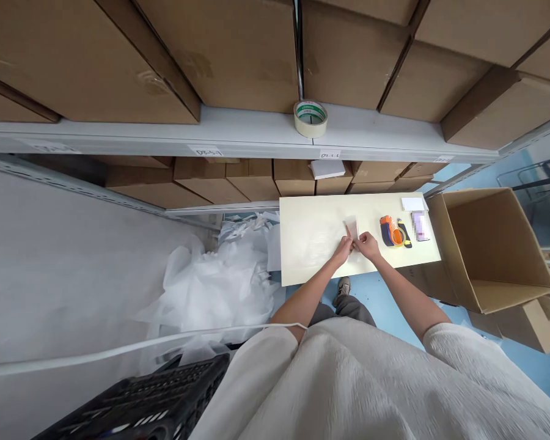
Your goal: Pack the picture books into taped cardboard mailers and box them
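Over the cream table point(311, 244), both hands meet at a small, flat, whitish packet point(353, 226); its exact kind is too small to make out. My left hand point(343, 249) is closed on the packet's lower left edge. At its lower right, the fingers of my right hand point(368, 245) pinch the same piece. To the right of my right hand lies an orange and dark blue tape dispenser point(392, 231), with a black and yellow cutter knife point(404, 234) beside it. Farther right are a purple-and-white pack point(420, 226) and a white box point(414, 203).
A large open cardboard box point(490, 250) stands against the table's right end. White foam sheets point(220, 275) pile up on the left, above a black crate point(165, 397). A shelf point(256, 131) with cartons and a tape roll point(310, 119) spans the front.
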`<state>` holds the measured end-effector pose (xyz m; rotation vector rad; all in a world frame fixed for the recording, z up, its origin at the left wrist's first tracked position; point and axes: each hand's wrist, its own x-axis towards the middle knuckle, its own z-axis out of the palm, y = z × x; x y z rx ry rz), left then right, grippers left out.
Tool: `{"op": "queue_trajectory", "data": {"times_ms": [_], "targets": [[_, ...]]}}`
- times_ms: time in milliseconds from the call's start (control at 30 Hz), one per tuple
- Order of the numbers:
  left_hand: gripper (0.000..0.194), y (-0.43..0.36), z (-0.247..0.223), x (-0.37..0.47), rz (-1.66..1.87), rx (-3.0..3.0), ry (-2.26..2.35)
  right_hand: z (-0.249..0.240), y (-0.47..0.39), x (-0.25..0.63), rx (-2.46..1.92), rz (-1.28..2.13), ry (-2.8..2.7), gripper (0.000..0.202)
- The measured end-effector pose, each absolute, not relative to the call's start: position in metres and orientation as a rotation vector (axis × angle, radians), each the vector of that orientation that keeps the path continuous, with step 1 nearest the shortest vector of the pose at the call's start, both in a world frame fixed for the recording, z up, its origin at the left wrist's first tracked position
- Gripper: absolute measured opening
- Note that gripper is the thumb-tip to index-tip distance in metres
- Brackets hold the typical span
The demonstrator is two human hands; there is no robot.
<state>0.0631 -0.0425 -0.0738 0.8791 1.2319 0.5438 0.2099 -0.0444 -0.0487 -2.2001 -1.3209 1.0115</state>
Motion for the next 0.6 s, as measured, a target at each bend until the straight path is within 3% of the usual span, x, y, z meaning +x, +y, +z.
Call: {"op": "queue_trajectory", "data": {"times_ms": [167,300,600], "targets": [[0.021,-0.040,-0.085,0.031,0.587,0.954,1.333,-0.052,-0.049,0.181,-1.910,1.454,-1.184,0.033],[0.011,-0.035,-0.097,0.007,0.427,1.125,1.546,-0.061,-0.050,0.163,-1.878,1.542,-1.178,0.032],[0.053,-0.043,-0.105,-0.006,0.362,1.078,1.573,-0.076,-0.056,0.155,-1.919,1.550,-1.253,0.031]]}}
